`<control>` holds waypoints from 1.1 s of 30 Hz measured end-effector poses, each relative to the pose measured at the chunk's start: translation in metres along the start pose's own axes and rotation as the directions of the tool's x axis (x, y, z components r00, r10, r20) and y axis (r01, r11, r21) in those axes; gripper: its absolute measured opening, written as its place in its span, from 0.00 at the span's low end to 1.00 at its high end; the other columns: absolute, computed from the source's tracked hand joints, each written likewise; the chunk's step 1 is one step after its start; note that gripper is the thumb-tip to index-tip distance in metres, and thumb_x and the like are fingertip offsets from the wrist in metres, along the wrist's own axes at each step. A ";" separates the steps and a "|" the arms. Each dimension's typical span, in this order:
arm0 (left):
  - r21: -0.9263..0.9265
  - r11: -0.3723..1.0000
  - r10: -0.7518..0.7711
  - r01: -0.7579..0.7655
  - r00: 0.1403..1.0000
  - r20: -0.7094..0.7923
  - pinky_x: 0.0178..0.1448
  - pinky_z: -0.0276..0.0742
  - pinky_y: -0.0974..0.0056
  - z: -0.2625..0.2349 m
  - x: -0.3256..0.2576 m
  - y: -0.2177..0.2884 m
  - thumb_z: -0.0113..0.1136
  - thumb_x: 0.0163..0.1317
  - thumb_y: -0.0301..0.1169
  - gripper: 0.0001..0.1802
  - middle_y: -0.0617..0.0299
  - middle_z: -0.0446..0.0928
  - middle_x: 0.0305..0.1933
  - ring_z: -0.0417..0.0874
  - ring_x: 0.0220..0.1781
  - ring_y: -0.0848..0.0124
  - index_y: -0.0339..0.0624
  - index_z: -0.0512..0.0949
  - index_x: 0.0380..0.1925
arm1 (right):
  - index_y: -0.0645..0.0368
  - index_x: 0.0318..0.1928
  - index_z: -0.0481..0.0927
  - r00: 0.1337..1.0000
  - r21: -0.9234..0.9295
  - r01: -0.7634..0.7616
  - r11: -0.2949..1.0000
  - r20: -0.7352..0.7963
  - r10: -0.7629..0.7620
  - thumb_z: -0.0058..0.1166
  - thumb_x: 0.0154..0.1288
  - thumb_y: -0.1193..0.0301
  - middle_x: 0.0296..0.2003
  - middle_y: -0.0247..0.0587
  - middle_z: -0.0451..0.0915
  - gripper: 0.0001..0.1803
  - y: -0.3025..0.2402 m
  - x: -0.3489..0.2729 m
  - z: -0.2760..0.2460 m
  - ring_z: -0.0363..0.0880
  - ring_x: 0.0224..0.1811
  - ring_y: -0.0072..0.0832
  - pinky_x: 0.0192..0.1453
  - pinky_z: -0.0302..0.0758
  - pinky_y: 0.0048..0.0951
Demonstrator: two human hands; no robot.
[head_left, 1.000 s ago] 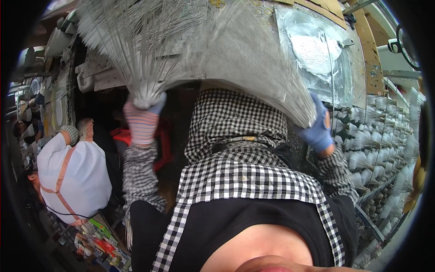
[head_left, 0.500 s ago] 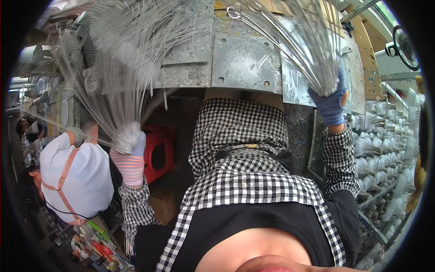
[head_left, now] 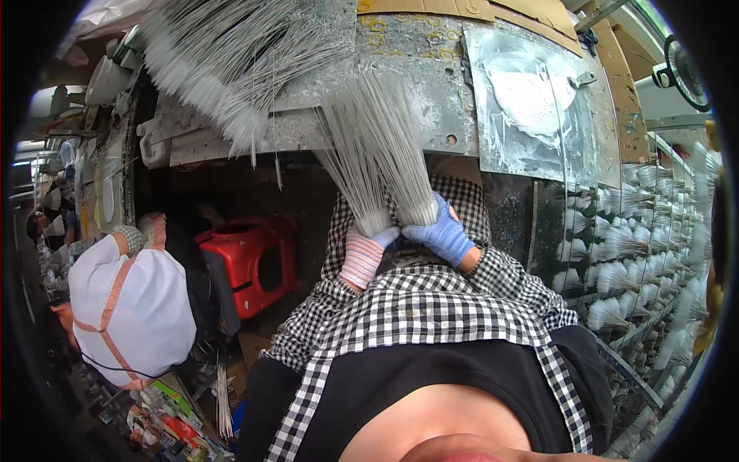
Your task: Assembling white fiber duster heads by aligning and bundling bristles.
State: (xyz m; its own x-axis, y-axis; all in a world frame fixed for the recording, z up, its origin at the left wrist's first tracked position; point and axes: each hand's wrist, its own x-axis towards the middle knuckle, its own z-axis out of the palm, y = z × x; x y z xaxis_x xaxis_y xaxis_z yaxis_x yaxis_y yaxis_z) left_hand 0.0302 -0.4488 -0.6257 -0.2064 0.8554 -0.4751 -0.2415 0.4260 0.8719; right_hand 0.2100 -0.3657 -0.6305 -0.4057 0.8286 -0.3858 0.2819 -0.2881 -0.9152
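2 gloved hands meet in front of my chest, and both are closed round the base of 1 bundle of thin white wires [head_left: 381, 146]. My left hand [head_left: 368, 250], in a pink-and-white striped knit glove, has its fingers wrapped tight round the lower left of the bundle; my right hand [head_left: 440, 233], in a blue knit glove, has its fingers pressed round the lower right, touching the left hand. The bundle stands upright between them and fans out upward against the grey metal panel [head_left: 431, 92] beyond.

I judge the bundle light but springy: each strand looks stiff, thin and smooth, with a fuzzy white end, so loose strands could slip out sideways if the grip slackens. The place to hold it is low, at the gathered base where the strands pack tight, not up in the fan where they splay.

A larger sheaf of the same wires [head_left: 231, 69] lies on the far left, spilling over the panel's edge, well apart from my hands. To the right, a rack [head_left: 639, 269] holds many small white tufts in rows. A red plastic stool [head_left: 250, 262] sits low on the left, and a person in a white cap [head_left: 131, 308] is near it. My checked sleeves [head_left: 431, 308] are soft woven cloth.
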 end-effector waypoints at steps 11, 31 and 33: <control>-0.592 0.565 -0.251 0.575 0.803 0.541 0.74 0.73 0.52 0.023 0.030 0.030 0.53 0.73 0.47 0.27 0.54 0.78 0.63 0.78 0.66 0.59 0.44 0.73 0.64 | 0.64 0.72 0.63 0.976 0.398 -0.077 0.914 0.216 -0.012 0.84 0.46 0.57 0.61 0.47 0.78 0.58 -0.066 -0.005 -0.016 0.75 0.66 0.36 0.70 0.75 0.38; 0.081 0.996 -0.079 0.044 0.864 0.498 0.66 0.84 0.61 0.009 0.031 0.001 0.76 0.54 0.21 0.50 0.54 0.72 0.66 0.78 0.65 0.62 0.47 0.53 0.71 | 0.66 0.72 0.61 0.941 0.263 -0.280 0.923 0.265 0.211 0.85 0.42 0.51 0.61 0.51 0.76 0.63 -0.040 0.004 -0.011 0.76 0.65 0.41 0.69 0.76 0.42; 0.122 0.986 0.035 -0.114 0.854 0.520 0.72 0.78 0.56 0.013 0.017 0.022 0.73 0.57 0.23 0.47 0.53 0.70 0.68 0.76 0.68 0.61 0.47 0.55 0.72 | 0.65 0.72 0.60 0.960 0.393 -0.200 0.898 0.262 0.099 0.86 0.41 0.52 0.61 0.51 0.77 0.64 -0.070 -0.007 -0.013 0.76 0.65 0.41 0.70 0.76 0.42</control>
State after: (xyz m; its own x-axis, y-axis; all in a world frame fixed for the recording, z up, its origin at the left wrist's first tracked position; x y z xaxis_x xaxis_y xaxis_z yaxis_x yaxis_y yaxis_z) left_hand 0.0341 -0.4209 -0.6135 0.3080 0.8981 -0.3138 -0.0993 0.3584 0.9283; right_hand 0.2046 -0.3456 -0.5623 -0.5892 0.6410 -0.4919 -0.0072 -0.6129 -0.7901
